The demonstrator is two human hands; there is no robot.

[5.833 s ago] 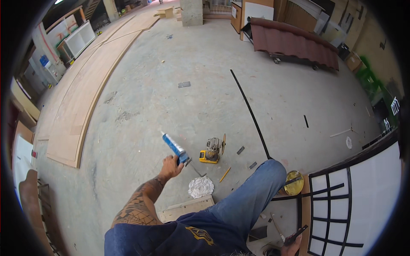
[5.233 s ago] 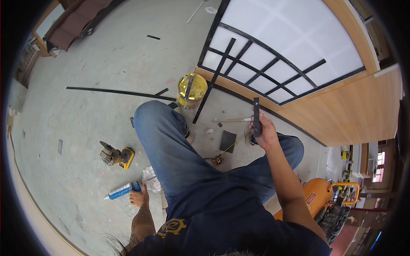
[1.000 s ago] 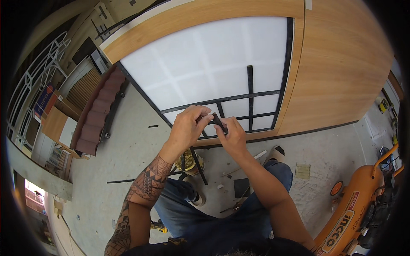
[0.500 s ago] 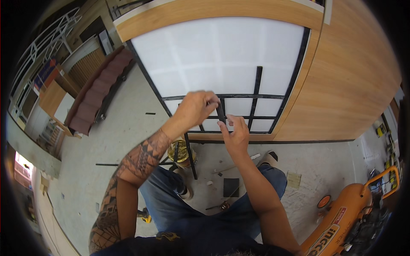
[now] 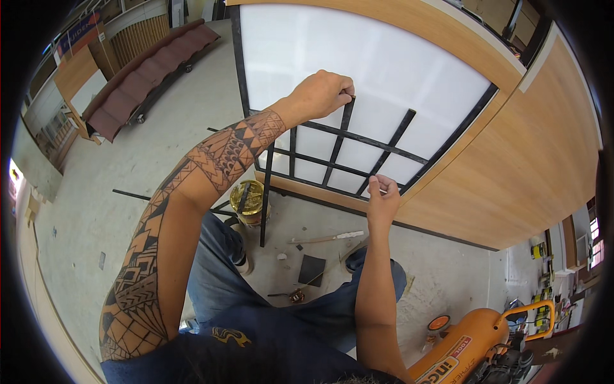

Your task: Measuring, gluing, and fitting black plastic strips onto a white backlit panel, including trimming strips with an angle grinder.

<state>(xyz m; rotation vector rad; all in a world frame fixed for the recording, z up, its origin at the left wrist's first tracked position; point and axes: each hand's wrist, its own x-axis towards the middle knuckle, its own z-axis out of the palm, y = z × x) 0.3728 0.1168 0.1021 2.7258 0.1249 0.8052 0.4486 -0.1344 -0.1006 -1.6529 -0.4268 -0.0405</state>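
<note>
Hold the black strip (image 5: 347,116), likely light and stiff, by its top, as pinched in left hand (image 5: 323,91); can't tell about any grip in right hand (image 5: 384,200).

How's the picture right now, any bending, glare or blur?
Head view: the dark rim closes in and the wooden side panel's outer edge bows; head view: the white panel shows paler bands, whether glare or backlight I can't tell; head view: left hand and right hand look fairly sharp.
</note>
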